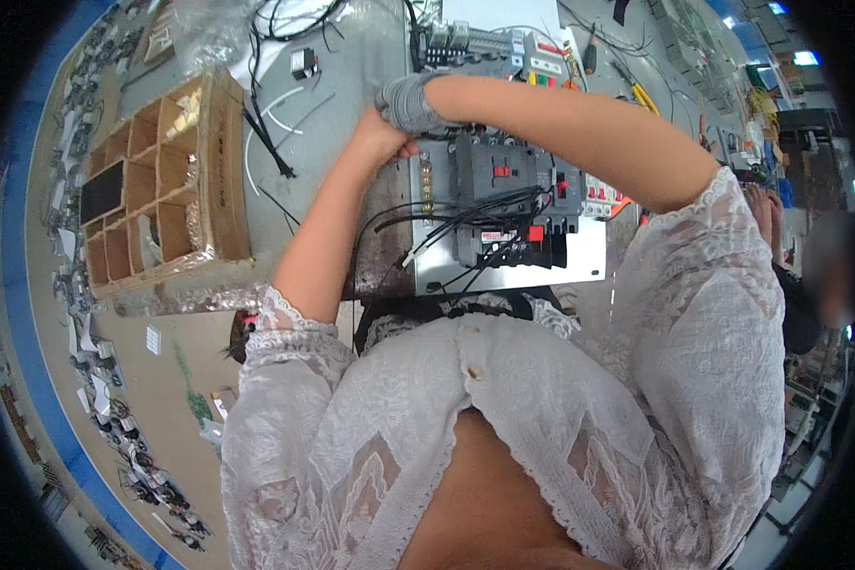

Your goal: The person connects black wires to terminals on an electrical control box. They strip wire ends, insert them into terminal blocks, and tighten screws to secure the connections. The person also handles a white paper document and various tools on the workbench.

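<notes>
So I've got both hands bunched together at the far left corner of this metal plate (589, 252), and honestly you can't see much of the grip. My right hand (409, 104), in a grey knit glove, overlaps my bare left hand (384, 135), fingers curled out of sight. Could be pinching something small, could be nothing; can't tell for either one.

The plate sits right at the near edge of the bench (347, 81), I'd say so I can reach over it without leaning. That's why my right forearm crosses above the grey breakers (487, 182) while the left comes up along the plate's left side, out of the way of the black wires (503, 203) draped across the front.

As for where the stuff is: the brass terminal strip (426, 185) runs toward me just beside my left fingertips, touching or not I can't say. The breakers are to the right of my grip and nearer my body. Divided cardboard box (228, 180) is off to the left, probably there for easy grabbing, with the pliers (644, 98) well over to the right.
</notes>
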The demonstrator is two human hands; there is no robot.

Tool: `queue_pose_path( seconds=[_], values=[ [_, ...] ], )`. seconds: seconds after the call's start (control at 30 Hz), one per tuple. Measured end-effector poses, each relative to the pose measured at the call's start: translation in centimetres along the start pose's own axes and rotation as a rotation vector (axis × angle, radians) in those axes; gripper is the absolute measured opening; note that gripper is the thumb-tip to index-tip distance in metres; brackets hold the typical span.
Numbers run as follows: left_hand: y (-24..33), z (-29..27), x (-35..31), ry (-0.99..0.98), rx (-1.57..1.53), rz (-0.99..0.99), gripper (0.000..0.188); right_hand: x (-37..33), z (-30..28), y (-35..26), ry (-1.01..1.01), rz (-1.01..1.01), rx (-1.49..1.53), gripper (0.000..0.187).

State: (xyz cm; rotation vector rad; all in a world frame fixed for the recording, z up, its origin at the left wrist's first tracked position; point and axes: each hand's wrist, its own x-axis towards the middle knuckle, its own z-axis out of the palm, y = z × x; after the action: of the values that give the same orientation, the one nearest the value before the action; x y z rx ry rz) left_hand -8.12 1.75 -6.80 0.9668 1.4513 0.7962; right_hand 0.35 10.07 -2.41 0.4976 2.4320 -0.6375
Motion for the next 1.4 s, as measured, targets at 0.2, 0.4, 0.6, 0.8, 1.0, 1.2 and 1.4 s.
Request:
queue_pose_path(
  seconds=[0.2, 0.4, 0.6, 0.8, 1.0, 1.2, 1.4],
  values=[
    [-1.7, -0.9, -1.5, -0.058, -0.291, 0.053, 0.015, -0.9, -4.1, -3.8, 0.422, 0.111, -0.076, 0.042],
    [-2.6, 0.1, -1.9, 0.031, 0.085, 0.473, 0.023, -15.2, -8.6, -7.9, 1.027, -0.428, 0.659, 0.031],
    [0.5, 2.3, -3.6, 0.304, 0.548, 0.681, 0.009, -25.8, -1.3, -2.5, 1.443, -0.210, 0.945, 0.029],
    [2.6, 4.4, -4.4, 0.405, 0.992, 0.609, 0.012, -24.4, 8.5, 1.0, 1.507, -0.006, 1.253, 0.022],
    [3.8, 5.2, -3.2, 0.343, 1.342, 0.301, 0.018, -22.6, 11.8, 1.7, 1.421, 0.064, 1.209, 0.013],
    [5.2, 3.9, -2.3, 0.094, 1.488, 0.317, 0.022, -21.7, 13.1, 2.1, 1.294, 0.156, 1.072, 0.011],
    [2.1, 1.8, -1.8, 0.124, 0.626, 0.140, 0.024, -21.5, 13.1, 2.3, 1.318, 0.097, 1.120, 0.013]
  ],
)
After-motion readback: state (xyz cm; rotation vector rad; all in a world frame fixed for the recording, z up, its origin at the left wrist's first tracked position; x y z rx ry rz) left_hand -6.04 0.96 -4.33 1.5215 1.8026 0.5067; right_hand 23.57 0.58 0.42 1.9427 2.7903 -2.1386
